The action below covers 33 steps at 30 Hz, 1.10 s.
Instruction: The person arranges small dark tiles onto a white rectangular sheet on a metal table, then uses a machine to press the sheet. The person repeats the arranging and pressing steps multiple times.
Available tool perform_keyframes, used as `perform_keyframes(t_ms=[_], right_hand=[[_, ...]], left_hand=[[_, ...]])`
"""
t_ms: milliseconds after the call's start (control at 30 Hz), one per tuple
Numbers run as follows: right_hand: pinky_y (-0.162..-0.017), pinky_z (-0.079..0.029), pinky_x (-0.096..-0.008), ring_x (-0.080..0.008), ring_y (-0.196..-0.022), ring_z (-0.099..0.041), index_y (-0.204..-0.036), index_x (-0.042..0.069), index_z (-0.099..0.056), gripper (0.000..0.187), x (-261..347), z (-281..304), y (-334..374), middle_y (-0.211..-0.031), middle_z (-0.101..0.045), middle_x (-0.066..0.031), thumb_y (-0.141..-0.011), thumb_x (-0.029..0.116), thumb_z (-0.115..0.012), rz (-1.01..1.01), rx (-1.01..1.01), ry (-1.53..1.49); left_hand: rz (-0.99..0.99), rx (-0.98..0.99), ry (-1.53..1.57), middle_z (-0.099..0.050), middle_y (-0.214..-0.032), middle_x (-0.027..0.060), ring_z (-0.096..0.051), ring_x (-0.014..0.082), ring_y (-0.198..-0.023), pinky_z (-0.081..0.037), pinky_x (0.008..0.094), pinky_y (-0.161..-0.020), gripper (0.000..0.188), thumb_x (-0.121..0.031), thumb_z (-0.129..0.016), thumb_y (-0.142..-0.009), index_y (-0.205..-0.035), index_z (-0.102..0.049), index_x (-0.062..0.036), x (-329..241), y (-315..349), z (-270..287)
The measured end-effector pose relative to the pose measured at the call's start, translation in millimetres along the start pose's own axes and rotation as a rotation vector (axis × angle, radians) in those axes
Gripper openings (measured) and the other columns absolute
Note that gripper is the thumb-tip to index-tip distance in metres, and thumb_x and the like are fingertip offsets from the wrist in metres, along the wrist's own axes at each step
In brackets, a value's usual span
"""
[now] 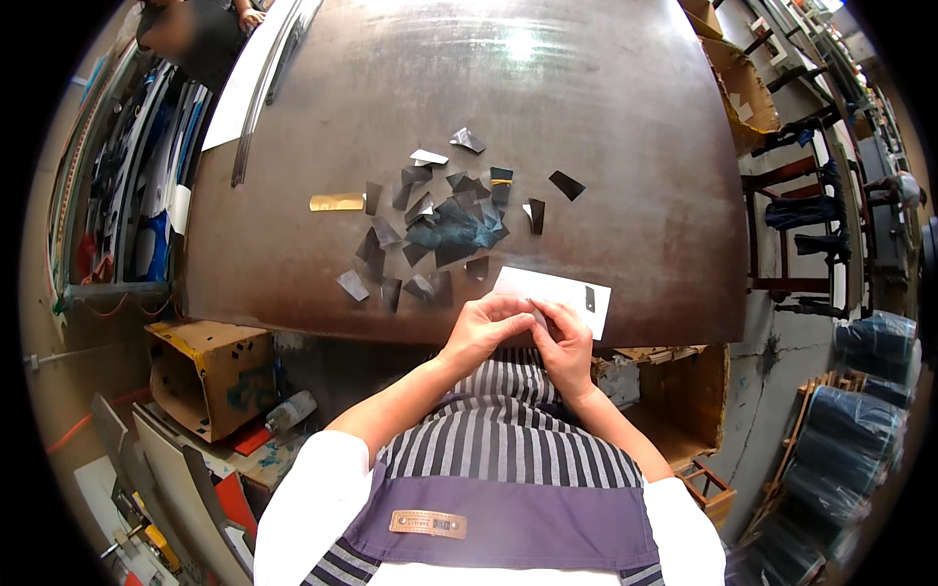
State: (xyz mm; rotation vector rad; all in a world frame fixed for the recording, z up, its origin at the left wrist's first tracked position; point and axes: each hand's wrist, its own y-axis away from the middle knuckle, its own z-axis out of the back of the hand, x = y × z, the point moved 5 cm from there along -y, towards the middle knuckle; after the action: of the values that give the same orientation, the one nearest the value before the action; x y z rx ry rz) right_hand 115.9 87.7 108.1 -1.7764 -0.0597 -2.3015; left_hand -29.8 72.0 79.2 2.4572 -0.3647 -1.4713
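Observation:
My left hand [481, 326] and my right hand [567, 344] meet at the table's near edge, fingers pinched together. Between the fingertips is a small sliver that is mostly hidden, so I cannot make out what it is. Under and beyond the fingers lies a white sheet [557, 283], with a small dark piece [590, 298] on its right part. Farther off, a loose heap of dark, glossy cut pieces [457, 227] is scattered over the brown table [645, 146]. A gold-coloured strip [336, 202] rests left of the heap.
Long dark strips [269, 83] and a white sheet [237, 109] lie along the table's left edge. Cardboard boxes stand below left [210, 376] and right [689, 396]. Another person [195, 39] is at the far left corner. Dark wrapped rolls [845, 430] sit at right.

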Motion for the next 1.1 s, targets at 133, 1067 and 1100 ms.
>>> perform_keyframes(t_ms=[133, 1067, 1100], right_hand=[[-0.083, -0.052, -0.0317, -0.0246, -0.095, -0.066, -0.112, 0.000, -0.068, 0.029, -8.1, -2.4, -0.6, -0.101, -0.069, -0.0135, -0.083, -0.003, -0.066, -0.018, 0.050, -0.043], [-0.088, -0.049, -0.0250, -0.0101, -0.099, -0.061, -0.115, -0.002, -0.066, 0.024, -69.7, 16.8, -5.6, -0.109, -0.068, -0.0077, -0.100, 0.014, -0.057, -0.536, 0.100, -0.492], [-0.089, -0.049, -0.0260, -0.0111, -0.101, -0.061, -0.117, -0.002, -0.066, 0.025, -73.6, 17.8, -5.4, -0.110, -0.068, -0.0086, -0.100, 0.013, -0.057, -0.504, 0.154, -0.382]], left_hand=[[0.170, -0.045, 0.075, -0.067, -0.092, 0.0012, -0.060, 0.0073, -0.080, -0.049, 0.0217, -0.076, 0.012, -0.012, -0.072, -0.091, -0.097, -0.069, -0.0026, 12.0, -3.1, 4.7], [0.097, -0.136, 0.196, -0.063, -0.096, 0.0059, -0.065, 0.0147, -0.087, -0.057, 0.0305, -0.084, 0.013, -0.009, -0.065, -0.095, -0.086, -0.059, -0.0020, 49.5, -7.0, 5.2], [0.078, -0.103, 0.202, -0.064, -0.098, 0.0068, -0.067, 0.0155, -0.087, -0.057, 0.0311, -0.084, 0.012, -0.009, -0.065, -0.095, -0.088, -0.059, -0.0017, 46.9, -7.5, 5.9]])
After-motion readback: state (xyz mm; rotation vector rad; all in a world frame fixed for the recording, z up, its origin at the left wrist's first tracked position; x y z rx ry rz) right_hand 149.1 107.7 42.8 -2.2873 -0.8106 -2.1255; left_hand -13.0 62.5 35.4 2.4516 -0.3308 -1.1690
